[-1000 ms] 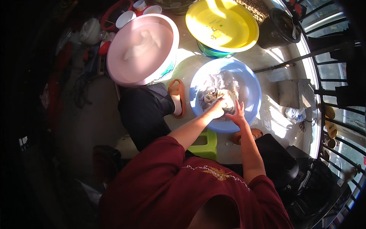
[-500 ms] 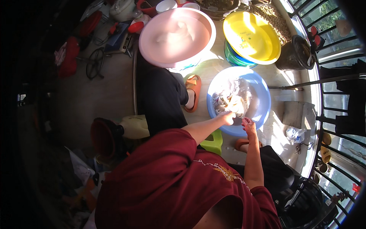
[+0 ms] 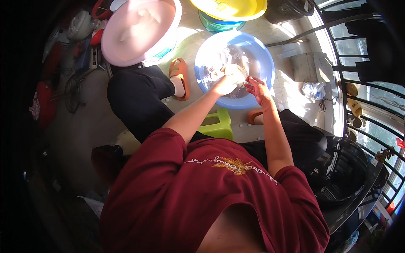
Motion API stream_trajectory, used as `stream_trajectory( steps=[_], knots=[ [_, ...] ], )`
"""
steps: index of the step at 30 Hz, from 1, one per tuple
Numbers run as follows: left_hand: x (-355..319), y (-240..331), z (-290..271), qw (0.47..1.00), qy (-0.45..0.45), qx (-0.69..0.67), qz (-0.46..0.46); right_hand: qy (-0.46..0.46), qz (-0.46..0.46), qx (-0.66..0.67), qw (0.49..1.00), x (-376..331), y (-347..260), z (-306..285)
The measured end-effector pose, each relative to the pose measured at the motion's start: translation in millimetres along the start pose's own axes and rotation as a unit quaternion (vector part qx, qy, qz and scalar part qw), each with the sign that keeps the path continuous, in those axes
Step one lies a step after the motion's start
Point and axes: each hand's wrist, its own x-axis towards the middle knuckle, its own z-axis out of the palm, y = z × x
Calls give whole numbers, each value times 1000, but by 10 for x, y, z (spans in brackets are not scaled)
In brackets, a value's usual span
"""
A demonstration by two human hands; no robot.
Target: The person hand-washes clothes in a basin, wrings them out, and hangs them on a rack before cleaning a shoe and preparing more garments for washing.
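A light blue basin on the floor in front of me holds wet, pale cloth in water, brightly sunlit. Inside the basin's near side, my left hand is closed on a bunched, cream-coloured part of the cloth. My right hand hovers over the basin's near right rim with its fingers apart and nothing visible in them. A small gap separates it from the cloth. Glare hides the detail of the cloth and the left fingertips.
A large pink basin stands far left, a yellow basin beyond the blue one. Below me is a green plastic stool. Right of the basin are a grey block, a clear plastic bag and a barred window.
The view has shifted, so the basins sit higher and further left. My right hand's fingers have spread from a closer, pinched pose; my left hand stays on the cloth.
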Motion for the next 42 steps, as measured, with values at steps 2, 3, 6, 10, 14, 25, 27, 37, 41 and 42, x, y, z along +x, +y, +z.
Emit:
stream_trajectory(
  steps=[2, 3, 6, 10, 14, 25, 27, 37, 41, 42],
  knots=[
    [-75, 23, -37, 996, -19, 83, -18, 19, 13, 36, 999, -39, 57, -79],
    [-121, -9, -125, 987, -20, 159, -26, 27, 19, 51, 998, -44, 101, -110],
    [-250, -211, -371, 972, 11, 229, -50, 44, 35, 100, 993, -58, 218, -170],
    [-263, -105, -371, 984, 54, 156, -64, 66, 49, 143, 986, 10, 404, -241],
    [-214, 135, -246, 994, 56, 62, -66, 54, 55, 134, 988, 71, 468, -223],
    [-83, 590, 125, 924, -54, 350, 143, 84, -96, -102, 987, 12, 32, 173],
    [-31, 592, 119, 949, -7, 307, 71, 134, -120, -134, 975, 116, 52, 158],
    [-123, 181, -128, 969, -65, 237, -21, 35, -150, -290, 945, 314, 597, 252],
    [-164, 114, -64, 957, -61, 283, -28, -24, -146, -119, 982, -40, 435, 283],
    [-177, 181, -34, 942, -54, 328, -49, 11, -103, -258, 961, -138, 310, 253]
  ],
)
